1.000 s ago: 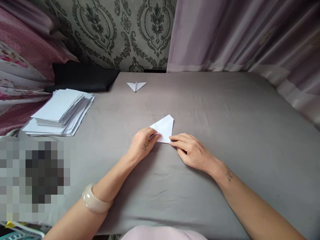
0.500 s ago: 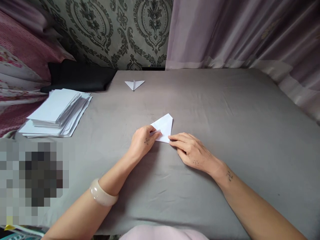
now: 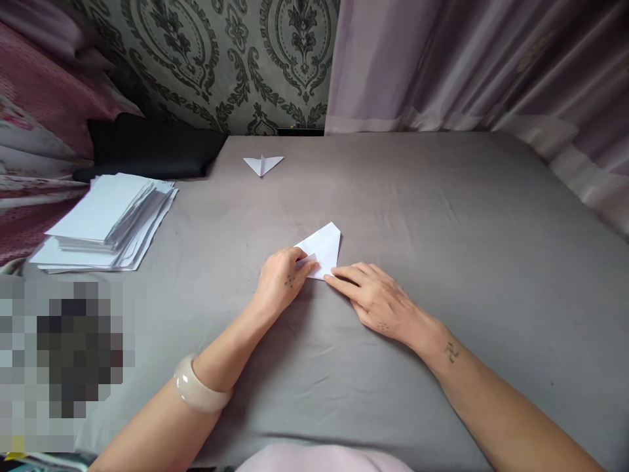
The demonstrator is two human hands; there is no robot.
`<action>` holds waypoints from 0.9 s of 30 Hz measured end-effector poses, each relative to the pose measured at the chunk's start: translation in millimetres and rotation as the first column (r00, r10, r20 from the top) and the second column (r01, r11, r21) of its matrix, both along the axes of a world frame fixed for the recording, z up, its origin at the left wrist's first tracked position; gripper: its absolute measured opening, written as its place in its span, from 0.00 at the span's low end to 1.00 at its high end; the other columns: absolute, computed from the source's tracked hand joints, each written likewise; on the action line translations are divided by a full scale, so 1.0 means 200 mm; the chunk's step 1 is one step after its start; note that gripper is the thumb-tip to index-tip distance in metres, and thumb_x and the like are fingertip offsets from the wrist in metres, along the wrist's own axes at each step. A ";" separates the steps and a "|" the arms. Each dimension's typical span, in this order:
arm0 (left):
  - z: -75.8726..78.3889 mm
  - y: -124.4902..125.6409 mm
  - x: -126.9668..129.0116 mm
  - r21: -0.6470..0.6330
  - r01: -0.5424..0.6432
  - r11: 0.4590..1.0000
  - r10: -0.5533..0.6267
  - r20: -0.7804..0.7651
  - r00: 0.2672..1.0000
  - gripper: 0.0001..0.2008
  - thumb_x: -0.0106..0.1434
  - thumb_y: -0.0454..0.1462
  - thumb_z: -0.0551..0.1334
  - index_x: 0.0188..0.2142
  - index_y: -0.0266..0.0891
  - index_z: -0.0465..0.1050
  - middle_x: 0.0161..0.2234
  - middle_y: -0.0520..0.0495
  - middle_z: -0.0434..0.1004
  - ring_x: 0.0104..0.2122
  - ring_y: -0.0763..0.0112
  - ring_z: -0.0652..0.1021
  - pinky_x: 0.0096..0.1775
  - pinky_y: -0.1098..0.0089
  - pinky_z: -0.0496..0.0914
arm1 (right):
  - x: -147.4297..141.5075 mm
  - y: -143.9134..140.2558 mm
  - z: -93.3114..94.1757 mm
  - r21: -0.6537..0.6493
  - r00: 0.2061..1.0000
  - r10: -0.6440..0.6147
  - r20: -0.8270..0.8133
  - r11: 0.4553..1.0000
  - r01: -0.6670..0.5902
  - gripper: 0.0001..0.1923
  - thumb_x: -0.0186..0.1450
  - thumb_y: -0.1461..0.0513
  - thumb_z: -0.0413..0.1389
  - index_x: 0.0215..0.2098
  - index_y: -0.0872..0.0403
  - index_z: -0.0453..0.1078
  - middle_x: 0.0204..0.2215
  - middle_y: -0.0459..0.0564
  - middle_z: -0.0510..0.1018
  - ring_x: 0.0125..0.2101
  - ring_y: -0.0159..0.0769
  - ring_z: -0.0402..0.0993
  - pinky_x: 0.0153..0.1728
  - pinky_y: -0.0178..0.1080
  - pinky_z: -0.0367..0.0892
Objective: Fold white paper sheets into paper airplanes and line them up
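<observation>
- Your left hand (image 3: 284,280) is curled, its thumb and fingertips pinching a small flap at the near left corner of the folded white paper (image 3: 325,247).
- Your right hand (image 3: 376,298) lies flat, fingers pressed together, fingertips touching that paper's near edge.
- The folded white paper rests on the grey sheet (image 3: 442,216).
- Beyond the folded paper, well apart, lies a finished paper plane (image 3: 263,164).
- Far left of it sits a stack of white sheets (image 3: 109,219), just in front of a black cloth (image 3: 152,147).
</observation>
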State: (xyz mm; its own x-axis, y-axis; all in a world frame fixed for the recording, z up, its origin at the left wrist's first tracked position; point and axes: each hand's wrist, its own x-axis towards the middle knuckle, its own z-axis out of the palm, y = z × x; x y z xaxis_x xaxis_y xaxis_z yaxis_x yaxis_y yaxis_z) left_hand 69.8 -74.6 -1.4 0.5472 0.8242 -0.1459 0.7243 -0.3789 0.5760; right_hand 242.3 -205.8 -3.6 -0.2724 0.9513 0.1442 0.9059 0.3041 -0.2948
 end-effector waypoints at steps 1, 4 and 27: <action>0.00 0.00 0.00 0.005 -0.003 1.000 0.004 -0.001 1.000 0.10 0.62 0.44 0.60 0.31 0.39 0.72 0.29 0.49 0.76 0.27 0.69 0.71 0.29 0.71 0.60 | 0.00 0.00 0.00 -0.003 1.000 0.000 0.026 1.000 0.001 0.27 0.64 0.73 0.46 0.59 0.51 0.64 0.53 0.51 0.72 0.46 0.40 0.67 0.45 0.43 0.65; 0.00 -0.01 0.00 0.030 -0.012 0.999 0.012 0.021 1.000 0.09 0.61 0.43 0.61 0.33 0.39 0.72 0.31 0.48 0.76 0.29 0.67 0.72 0.30 0.70 0.61 | -0.01 -0.01 -0.01 -0.001 0.998 -0.018 0.052 1.000 0.018 0.26 0.65 0.73 0.46 0.58 0.52 0.65 0.53 0.52 0.71 0.45 0.39 0.66 0.45 0.43 0.65; -0.06 0.01 -0.04 0.010 -0.099 0.995 0.095 0.204 0.974 0.10 0.62 0.38 0.61 0.42 0.40 0.69 0.32 0.49 0.77 0.30 0.69 0.74 0.31 0.70 0.65 | -0.04 -0.01 0.01 0.014 0.999 -0.042 0.008 0.999 0.042 0.22 0.66 0.73 0.45 0.55 0.53 0.68 0.52 0.52 0.72 0.46 0.39 0.65 0.44 0.42 0.66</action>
